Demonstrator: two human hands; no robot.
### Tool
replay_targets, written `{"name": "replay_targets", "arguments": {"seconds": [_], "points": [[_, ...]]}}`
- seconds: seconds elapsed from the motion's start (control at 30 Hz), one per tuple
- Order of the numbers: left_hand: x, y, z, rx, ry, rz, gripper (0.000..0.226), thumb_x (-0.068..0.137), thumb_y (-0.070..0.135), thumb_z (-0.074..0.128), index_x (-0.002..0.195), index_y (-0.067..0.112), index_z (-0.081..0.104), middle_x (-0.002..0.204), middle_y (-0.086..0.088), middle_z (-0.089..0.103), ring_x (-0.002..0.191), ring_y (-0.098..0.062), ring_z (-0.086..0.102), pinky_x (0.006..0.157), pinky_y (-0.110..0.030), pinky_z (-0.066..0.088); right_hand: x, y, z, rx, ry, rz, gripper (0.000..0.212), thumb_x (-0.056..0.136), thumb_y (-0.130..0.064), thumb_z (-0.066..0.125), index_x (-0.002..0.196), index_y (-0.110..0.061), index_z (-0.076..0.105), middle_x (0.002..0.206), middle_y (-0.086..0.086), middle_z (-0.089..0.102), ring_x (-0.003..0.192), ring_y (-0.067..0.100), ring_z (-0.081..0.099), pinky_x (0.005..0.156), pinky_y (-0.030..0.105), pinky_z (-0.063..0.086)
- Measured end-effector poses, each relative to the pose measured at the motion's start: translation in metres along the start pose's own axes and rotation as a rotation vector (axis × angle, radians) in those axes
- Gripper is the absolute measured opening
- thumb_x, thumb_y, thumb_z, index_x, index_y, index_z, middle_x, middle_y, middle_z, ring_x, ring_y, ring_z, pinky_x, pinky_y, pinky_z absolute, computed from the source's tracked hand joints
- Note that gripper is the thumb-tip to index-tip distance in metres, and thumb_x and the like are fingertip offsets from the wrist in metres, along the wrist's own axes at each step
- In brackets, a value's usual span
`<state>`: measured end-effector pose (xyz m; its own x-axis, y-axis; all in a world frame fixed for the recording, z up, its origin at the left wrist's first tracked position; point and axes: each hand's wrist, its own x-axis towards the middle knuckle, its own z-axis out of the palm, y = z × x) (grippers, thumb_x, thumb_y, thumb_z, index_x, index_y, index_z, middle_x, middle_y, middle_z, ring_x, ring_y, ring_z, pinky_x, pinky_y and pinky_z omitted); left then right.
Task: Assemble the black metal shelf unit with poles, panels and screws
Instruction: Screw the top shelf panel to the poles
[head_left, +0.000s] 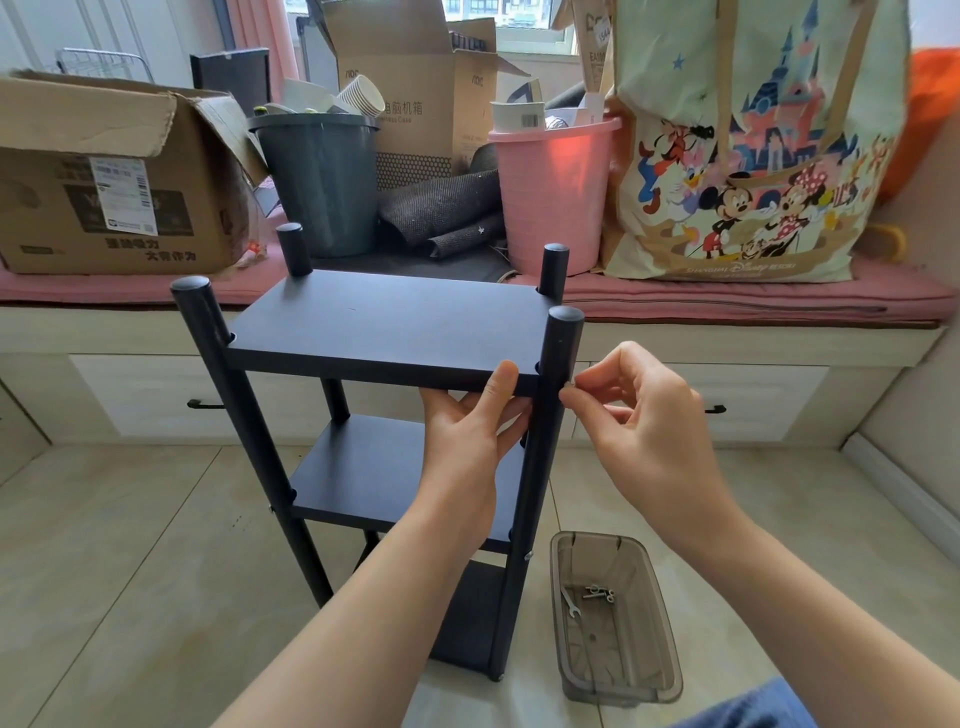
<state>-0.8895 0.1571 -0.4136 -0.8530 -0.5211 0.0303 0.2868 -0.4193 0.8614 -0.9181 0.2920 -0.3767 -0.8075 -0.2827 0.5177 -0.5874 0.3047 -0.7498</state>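
Standing upright on the tiled floor (130, 545), the black shelf unit (384, 395) has four poles and three panels in view. The left hand (467, 431) grips the front edge of the top panel (384, 325) near the front right pole (550, 415), thumb on top, fingers curled underneath. The right hand (639, 421) pinches something small and silvery against that pole at panel height, probably a screw (569, 385), too tiny to confirm. A silver screw head (528, 556) shows lower on the same pole, beside the middle panel (374, 467).

A clear grey plastic tray (613, 618) sits on the floor just right of the unit, holding a small wrench (570, 603) and a few loose screws (600, 593).

Behind, on the pink cushioned window bench (753, 296): a cardboard box (104, 176) with a shipping label and Chinese print, a grey bucket (324, 182), a taller box (415, 104) printed "AOC" with Chinese text, a pink bucket (556, 192), and a tote bag (753, 156) reading "Shanghai Disney Resort" with Mickey and Minnie.
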Motion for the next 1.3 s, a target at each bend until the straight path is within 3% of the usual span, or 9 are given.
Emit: {"name": "replay_targets", "arguments": {"seconds": [0.27,0.43,0.7,0.9,1.03,1.2,1.3], "points": [[0.0011,-0.0011,0.0003,0.002,-0.002,0.01,0.075,0.07,0.04,0.074,0.136,0.021,0.045,0.104,-0.002,0.075,0.095,-0.021,0.076,0.079,-0.029,0.062,0.0003,0.0009,0.0005,-0.038,-0.02,-0.025,0.017,0.088,-0.013,0.073,0.082,-0.014,0.058,0.076,-0.006,0.066,0.075,0.007,0.064,0.065,0.023,0.054],[0.0007,0.0001,-0.0004,0.011,-0.007,0.005,0.08,0.07,0.04,0.075,0.139,0.013,0.044,0.108,-0.007,0.073,0.096,-0.023,0.076,0.087,-0.036,0.061,0.0014,0.0004,0.0005,-0.036,-0.003,-0.04,0.015,0.088,-0.015,0.074,0.083,-0.014,0.059,0.075,-0.006,0.066,0.071,0.01,0.065,0.065,0.024,0.053],[0.0017,-0.0004,-0.001,0.038,-0.01,0.001,0.079,0.069,0.041,0.074,0.136,0.01,0.044,0.11,-0.008,0.072,0.096,-0.022,0.075,0.088,-0.036,0.06,0.0003,0.0007,0.0018,-0.032,0.013,-0.046,0.013,0.089,-0.015,0.073,0.084,-0.013,0.061,0.075,-0.008,0.065,0.075,0.005,0.062,0.061,0.01,0.045],[0.0032,-0.001,-0.0028,0.01,-0.027,0.007,0.076,0.071,0.04,0.075,0.135,0.012,0.046,0.101,-0.002,0.075,0.094,-0.022,0.076,0.083,-0.032,0.062,0.0012,0.0004,0.0019,-0.058,0.0,-0.056,0.012,0.09,-0.014,0.072,0.086,-0.013,0.06,0.076,-0.007,0.065,0.071,0.011,0.064,0.067,0.025,0.054],[0.0028,-0.0009,-0.0027,0.001,-0.044,0.017,0.077,0.073,0.04,0.074,0.136,0.01,0.044,0.094,0.003,0.077,0.093,-0.021,0.076,0.081,-0.031,0.062,0.0018,0.0002,0.0017,-0.069,0.018,-0.057,0.013,0.088,-0.015,0.073,0.084,-0.012,0.061,0.074,-0.007,0.066,0.071,0.009,0.064,0.064,0.021,0.052],[0.0013,0.0011,-0.0023,-0.009,-0.065,0.023,0.07,0.074,0.039,0.072,0.133,0.014,0.046,0.089,0.007,0.077,0.09,-0.018,0.076,0.077,-0.027,0.061,0.0034,0.0009,-0.0002,0.159,-0.034,0.163,0.01,0.089,-0.019,0.072,0.084,-0.013,0.065,0.072,-0.004,0.073,0.071,0.008,0.07,0.07,0.026,0.055],[-0.0004,0.0032,-0.0008,-0.028,-0.043,0.026,0.072,0.073,0.038,0.072,0.135,0.014,0.045,0.089,0.007,0.077,0.089,-0.019,0.076,0.075,-0.026,0.061,0.0036,-0.0008,-0.0003,0.184,-0.042,0.182,0.009,0.089,-0.017,0.072,0.085,-0.013,0.065,0.073,-0.002,0.073,0.074,0.011,0.071,0.071,0.028,0.057]]}}
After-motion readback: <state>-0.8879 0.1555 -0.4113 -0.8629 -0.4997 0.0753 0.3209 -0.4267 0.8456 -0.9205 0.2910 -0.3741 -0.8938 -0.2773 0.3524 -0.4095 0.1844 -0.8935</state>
